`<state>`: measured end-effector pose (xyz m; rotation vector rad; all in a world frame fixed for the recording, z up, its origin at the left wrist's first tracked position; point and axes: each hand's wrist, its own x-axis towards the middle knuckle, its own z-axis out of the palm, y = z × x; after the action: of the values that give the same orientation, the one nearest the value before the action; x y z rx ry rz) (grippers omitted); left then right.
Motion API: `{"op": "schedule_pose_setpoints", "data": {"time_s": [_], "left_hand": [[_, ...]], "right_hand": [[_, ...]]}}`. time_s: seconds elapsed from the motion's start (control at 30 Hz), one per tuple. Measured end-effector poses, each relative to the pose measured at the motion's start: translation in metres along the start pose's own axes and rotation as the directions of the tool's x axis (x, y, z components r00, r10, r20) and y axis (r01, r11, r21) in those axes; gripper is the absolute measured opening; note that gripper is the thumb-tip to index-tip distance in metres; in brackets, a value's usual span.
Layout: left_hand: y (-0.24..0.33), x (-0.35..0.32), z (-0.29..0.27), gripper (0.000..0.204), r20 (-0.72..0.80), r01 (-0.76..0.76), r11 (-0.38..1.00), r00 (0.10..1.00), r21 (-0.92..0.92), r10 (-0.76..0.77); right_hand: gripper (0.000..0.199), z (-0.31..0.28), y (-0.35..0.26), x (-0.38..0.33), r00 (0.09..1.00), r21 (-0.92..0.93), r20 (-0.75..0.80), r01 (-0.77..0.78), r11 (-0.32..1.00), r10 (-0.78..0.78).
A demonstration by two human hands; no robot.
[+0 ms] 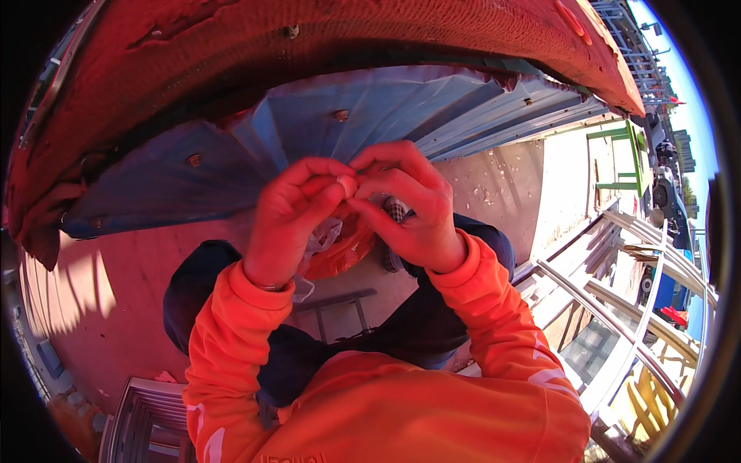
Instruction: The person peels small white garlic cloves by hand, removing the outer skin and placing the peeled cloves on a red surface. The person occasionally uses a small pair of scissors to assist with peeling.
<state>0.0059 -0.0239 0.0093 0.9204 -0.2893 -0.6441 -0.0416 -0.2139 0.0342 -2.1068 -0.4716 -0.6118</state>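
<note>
My left hand (287, 216) and my right hand (413, 207) meet in front of me, fingertips almost touching. Both are closed in a pinch. Whatever sits between the fingers is too small and too hidden to name; a pale spot by the left thumb may be only its nail. Beneath them, between my knees, hangs or lies a crumpled orange-red plastic bag (340, 255). Clear plastic film (323, 235) shows beside it, partly behind my left hand.
A blue corrugated metal sheet (340, 116) with bolts rises just beyond my hands, under a worn red cover (370, 31). Pale metal frames (617, 309) are stacked at the right, near a green stand (637, 158). More slatted frames (150, 413) lie at lower left.
</note>
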Motion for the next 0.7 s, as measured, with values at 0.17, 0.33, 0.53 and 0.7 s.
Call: {"op": "schedule_pose_setpoints", "data": {"time_s": [0.17,0.33,0.53,0.7], "left_hand": [[-0.0008,-0.0001,0.0002,0.018,-0.003,-0.007,0.999,1.000,-0.039,0.006],[0.0009,-0.0011,0.0029,0.019,-0.028,0.003,0.998,1.000,-0.061,-0.005],[0.0028,-0.0023,0.0047,0.020,-0.048,0.019,0.998,0.999,-0.052,-0.021],[0.0030,-0.0023,0.0064,0.019,-0.052,0.007,0.998,0.999,-0.059,-0.010]], "right_hand": [[0.024,0.0046,-0.0009,0.0021,0.998,-0.014,-0.055,0.022,1.000,-0.023],[0.027,0.0047,-0.0002,0.0002,0.999,0.004,-0.041,0.023,1.000,-0.023],[0.026,0.0041,0.0003,0.0013,0.999,-0.013,-0.033,0.035,0.999,-0.036],[0.025,0.0067,-0.0028,0.0019,0.998,0.036,-0.057,-0.014,0.999,0.016]]}}
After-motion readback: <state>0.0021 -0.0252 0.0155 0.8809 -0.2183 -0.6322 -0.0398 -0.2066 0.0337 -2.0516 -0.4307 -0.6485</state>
